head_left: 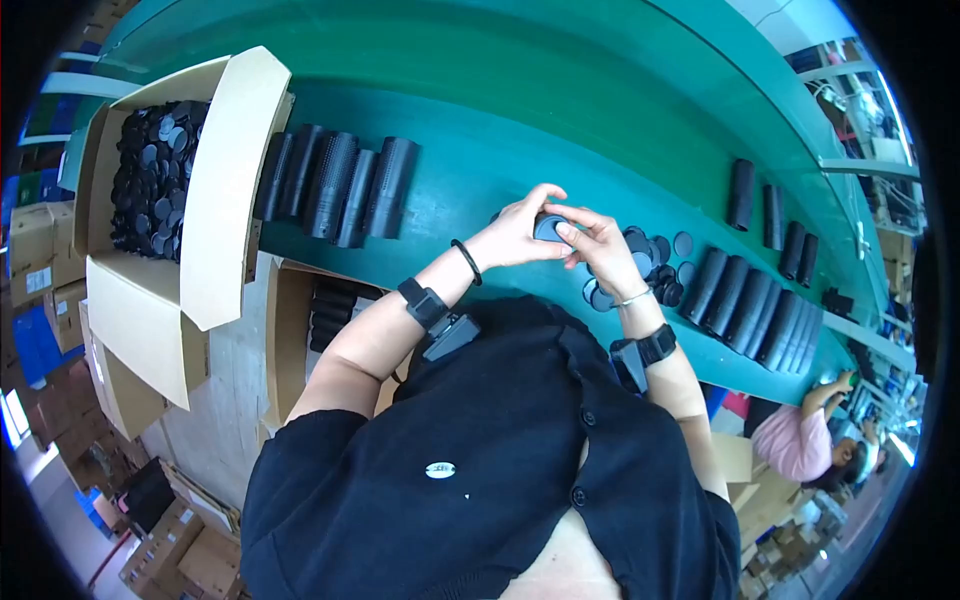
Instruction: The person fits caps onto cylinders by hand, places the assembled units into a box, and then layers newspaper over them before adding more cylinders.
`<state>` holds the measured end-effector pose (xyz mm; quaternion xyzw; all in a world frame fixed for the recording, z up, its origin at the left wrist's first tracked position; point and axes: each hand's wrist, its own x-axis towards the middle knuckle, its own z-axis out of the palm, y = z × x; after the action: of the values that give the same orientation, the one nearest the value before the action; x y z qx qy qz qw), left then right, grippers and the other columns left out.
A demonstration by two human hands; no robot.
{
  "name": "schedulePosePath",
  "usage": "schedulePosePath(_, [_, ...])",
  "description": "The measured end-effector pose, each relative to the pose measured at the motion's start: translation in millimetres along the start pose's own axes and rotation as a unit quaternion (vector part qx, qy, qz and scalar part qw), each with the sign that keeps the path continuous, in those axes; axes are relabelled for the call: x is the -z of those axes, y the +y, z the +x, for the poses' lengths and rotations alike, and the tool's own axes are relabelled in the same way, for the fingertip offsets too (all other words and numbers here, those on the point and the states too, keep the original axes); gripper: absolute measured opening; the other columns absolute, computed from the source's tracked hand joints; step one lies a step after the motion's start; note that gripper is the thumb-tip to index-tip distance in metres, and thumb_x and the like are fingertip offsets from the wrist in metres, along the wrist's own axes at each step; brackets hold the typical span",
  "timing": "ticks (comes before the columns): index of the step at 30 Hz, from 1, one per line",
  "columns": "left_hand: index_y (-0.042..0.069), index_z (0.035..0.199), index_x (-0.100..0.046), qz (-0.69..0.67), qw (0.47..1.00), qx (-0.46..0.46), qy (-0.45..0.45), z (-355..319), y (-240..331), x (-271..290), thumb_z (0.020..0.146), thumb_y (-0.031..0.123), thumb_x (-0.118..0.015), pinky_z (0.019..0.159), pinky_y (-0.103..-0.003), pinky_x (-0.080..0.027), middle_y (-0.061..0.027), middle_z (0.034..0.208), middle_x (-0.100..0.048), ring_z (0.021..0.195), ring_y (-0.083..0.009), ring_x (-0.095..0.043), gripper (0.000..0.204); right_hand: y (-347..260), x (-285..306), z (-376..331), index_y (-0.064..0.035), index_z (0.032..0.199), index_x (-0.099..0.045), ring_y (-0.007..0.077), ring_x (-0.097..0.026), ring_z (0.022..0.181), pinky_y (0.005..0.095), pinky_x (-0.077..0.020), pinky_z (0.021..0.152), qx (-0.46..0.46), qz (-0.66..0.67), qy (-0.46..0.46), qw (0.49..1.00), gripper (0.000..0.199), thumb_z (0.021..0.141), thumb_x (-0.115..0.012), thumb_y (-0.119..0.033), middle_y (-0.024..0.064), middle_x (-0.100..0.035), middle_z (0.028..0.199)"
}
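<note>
Above the green bench my left hand (518,236) and my right hand (598,248) meet in front of my chest. Between them is a round dark cap (547,229), its flat face partly covered by fingers. My left hand curls around the cap's left side, and my right thumb presses on its right edge. Whether a tube sits behind the cap is hidden by my hands. Close to my right wrist lies a loose heap of dark round caps (641,262). Several black tubes (722,290) lie side by side to the right of that heap.
At left, an open cardboard box (222,190) holds many dark caps (150,185). More black tubes (338,187) lie beside it on the green bench (470,140). Another carton (290,330) with tubes stands below the bench edge. A person in pink (790,440) works at far right.
</note>
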<state>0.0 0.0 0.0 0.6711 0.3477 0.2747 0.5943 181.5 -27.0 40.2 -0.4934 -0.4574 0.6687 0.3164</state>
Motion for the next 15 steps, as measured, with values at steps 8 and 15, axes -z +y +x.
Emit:
schedulePosePath(8, [0.007,0.126,-0.038,-0.213,0.973,0.065,0.052,-5.1,0.1,-3.3,0.083,0.013,-0.069,0.086,-0.03,-0.046,-0.0112,0.11,-0.057,0.102,-0.0165,-0.056,0.054,14.0,1.7,6.7,-0.0072,0.12,-0.062,0.006,-0.058,0.075,0.0197,-0.0484,0.057,-0.068,0.131,0.026,0.989,0.031,0.091,-0.062,-0.017,0.0016,-0.061,0.091])
schedulePosePath(15, [0.011,0.117,-0.051,-0.503,0.85,0.083,0.133,12.5,9.4,10.9,0.094,0.024,-0.056,0.088,-0.031,-0.045,-0.0067,0.115,-0.055,0.105,-0.0175,-0.053,0.027,41.9,-2.2,10.3,-0.0042,0.138,-0.035,0.0223,-0.05,0.112,0.033,-0.0378,0.1,0.067,-0.178,-0.006,0.982,0.081,0.071,-0.079,-0.015,0.0087,-0.052,0.122])
